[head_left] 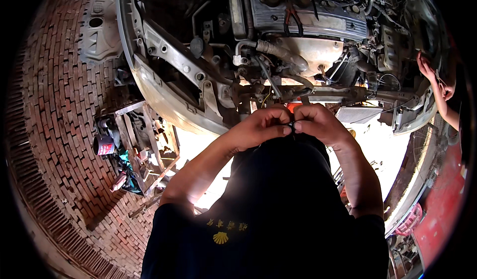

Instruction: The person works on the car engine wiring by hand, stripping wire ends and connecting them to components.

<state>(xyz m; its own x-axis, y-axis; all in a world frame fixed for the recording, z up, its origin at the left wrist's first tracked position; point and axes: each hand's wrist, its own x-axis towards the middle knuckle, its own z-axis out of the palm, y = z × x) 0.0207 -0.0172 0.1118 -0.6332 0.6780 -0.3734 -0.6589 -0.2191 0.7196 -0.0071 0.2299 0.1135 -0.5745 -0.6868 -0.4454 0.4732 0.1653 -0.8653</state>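
Observation:
My left hand [263, 126] and my right hand [320, 124] meet in front of my body, at the front edge of a car's open engine bay. Both are closed, thumb against curled fingers. Between the fingertips shows a small dark piece [292, 126], too small and too hidden to name. Just beyond my knuckles an orange-red patch [294, 108] is partly covered by the hands. Further back is the engine, with its grey ribbed cover [328, 22] and a pale heat shield [314, 53]. Pliers with reddish handles [293, 18] lie on the cover.
Another person's hand [426, 68] reaches in at the right side of the car. To the left, a wooden frame [149, 130] stands with a dark tub [103, 145] and assorted parts by it. A grey cover panel [101, 28] leans at the brick wall [54, 95].

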